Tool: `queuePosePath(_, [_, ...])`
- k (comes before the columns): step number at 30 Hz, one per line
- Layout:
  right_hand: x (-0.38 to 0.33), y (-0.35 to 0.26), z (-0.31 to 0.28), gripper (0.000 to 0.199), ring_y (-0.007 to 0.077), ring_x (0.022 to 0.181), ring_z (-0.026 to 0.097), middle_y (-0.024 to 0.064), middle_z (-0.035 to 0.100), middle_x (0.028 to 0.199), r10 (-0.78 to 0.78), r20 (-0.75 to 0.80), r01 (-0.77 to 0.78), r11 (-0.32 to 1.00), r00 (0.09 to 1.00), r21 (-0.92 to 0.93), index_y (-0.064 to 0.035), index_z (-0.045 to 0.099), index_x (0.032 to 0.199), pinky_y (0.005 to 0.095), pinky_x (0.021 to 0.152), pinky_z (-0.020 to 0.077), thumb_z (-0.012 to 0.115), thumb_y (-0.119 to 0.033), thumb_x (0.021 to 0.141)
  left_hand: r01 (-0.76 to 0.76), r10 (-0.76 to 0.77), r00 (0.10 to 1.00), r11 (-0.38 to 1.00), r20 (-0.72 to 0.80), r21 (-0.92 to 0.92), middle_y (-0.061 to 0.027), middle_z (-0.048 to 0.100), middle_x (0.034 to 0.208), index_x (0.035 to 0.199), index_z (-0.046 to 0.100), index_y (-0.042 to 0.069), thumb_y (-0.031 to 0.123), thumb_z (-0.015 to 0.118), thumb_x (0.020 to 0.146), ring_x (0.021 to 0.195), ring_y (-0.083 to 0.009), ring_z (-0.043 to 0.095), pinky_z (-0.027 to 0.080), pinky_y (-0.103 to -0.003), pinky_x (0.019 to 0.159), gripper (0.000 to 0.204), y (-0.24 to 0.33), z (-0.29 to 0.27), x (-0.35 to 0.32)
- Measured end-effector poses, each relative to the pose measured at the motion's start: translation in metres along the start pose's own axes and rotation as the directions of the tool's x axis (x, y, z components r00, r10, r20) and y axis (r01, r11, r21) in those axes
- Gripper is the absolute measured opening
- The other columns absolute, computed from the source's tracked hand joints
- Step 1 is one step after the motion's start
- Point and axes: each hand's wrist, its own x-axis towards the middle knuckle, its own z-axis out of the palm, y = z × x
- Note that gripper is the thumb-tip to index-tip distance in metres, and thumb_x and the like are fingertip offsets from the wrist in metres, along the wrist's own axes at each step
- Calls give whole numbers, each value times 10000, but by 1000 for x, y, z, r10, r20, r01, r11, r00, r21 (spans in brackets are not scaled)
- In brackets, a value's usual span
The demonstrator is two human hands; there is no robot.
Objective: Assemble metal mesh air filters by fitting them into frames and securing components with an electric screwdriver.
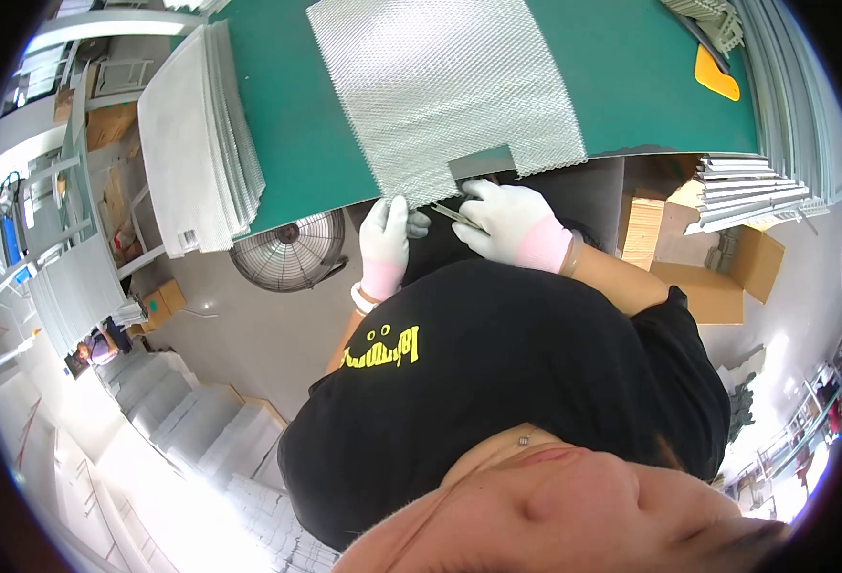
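A silver metal mesh sheet point(450, 86) lies on the green tabletop, with a rectangular notch in its near edge. My left hand point(388, 239), in a white glove with a pink cuff, pinches the sheet's near left corner. Close to the notch, my gloved right hand point(509, 224) is closed around a slim metal tool point(452, 214) with two thin prongs, like tweezers or scissors. The prongs point left, toward the mesh edge between my hands. My right fingers partly hide the tool, so its exact kind is unclear.
A stack of mesh sheets point(187, 138) overhangs the green table point(292, 115) on the left. Metal strips point(750, 196) and a yellow scraper-like piece point(716, 76) lie at the right. Below stand a round fan point(289, 253) and open cardboard boxes point(698, 291). Another person point(104, 346) is far left.
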Motion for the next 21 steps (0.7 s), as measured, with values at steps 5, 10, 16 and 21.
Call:
queuePosePath(5, [-25, 29, -40, 201, 270, 620, 607, 78, 635, 845, -495, -374, 553, 831, 784, 59, -74, 611, 794, 411, 544, 438, 779, -116, 690, -38, 38, 999, 996, -10, -85, -117, 700, 791, 948, 596, -16, 231, 494, 1054, 673, -152, 656, 535, -276, 654, 288, -2, -2, -5])
queuePosePath(10, [-51, 51, -57, 278, 422, 1283, 479, 168, 596, 1284, -106, -524, -63, 953, 845, -295, -91, 624, 905, 614, 1050, 352, 807, -127, 699, -46, 46, 999, 998, -14, -46, -116, 699, 789, 924, 596, -13, 226, 484, 1057, 675, -154, 655, 537, -283, 668, 296, 2, -2, -5])
queuePosePath(16, [-61, 60, -64, 325, 421, 1337, 436, 186, 583, 1327, -14, -446, -61, 986, 895, -153, -81, 661, 1081, 632, 1137, 237, 750, -154, 777, -37, 34, 999, 997, -34, -71, -124, 700, 793, 903, 597, -14, 236, 485, 1056, 672, -157, 653, 536, -281, 670, 315, 1, 0, -5])
queuePosePath(21, [-65, 63, -79, 455, 413, 1370, 402, 214, 537, 1379, 37, -351, -78, 992, 936, -102, -79, 644, 1240, 609, 1161, 209, 734, -199, 811, -16, 16, 1000, 973, -3, -229, -142, 705, 832, 994, 578, -19, 276, 500, 1053, 698, -203, 675, 552, -314, 728, 311, -12, -7, -3])
